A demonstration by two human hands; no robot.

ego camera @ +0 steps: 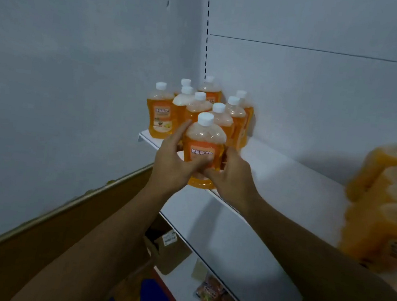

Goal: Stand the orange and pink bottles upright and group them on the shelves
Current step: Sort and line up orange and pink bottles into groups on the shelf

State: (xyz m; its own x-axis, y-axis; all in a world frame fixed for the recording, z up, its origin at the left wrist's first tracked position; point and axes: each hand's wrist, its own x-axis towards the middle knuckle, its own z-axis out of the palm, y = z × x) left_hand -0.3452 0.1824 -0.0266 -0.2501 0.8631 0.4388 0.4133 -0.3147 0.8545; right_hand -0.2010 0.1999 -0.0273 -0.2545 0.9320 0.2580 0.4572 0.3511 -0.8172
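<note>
Just beyond the left hand (173, 162), a cluster of upright orange bottles (199, 108) with white caps is packed into the back corner of the white shelf (277, 175), probably so the group stays tight against the walls and leaves the front edge free for the next one. The left hand curls round the left side of one more orange bottle (204, 146), fingers reaching up along its flank and thumb across the label. That bottle stands upright between the two hands at the shelf's front edge, its base seemingly at or just over the lip; whether it already rests on the shelf cannot be told. The right hand (230, 176) wraps the bottle's right side lower down, fingers bent round the body, so the two hands seem to steady it while it is set in front of the group. Well to the right of the right hand sit large orange jugs (386, 198) with dark caps, blurred. No pink bottles can be seen.
</note>
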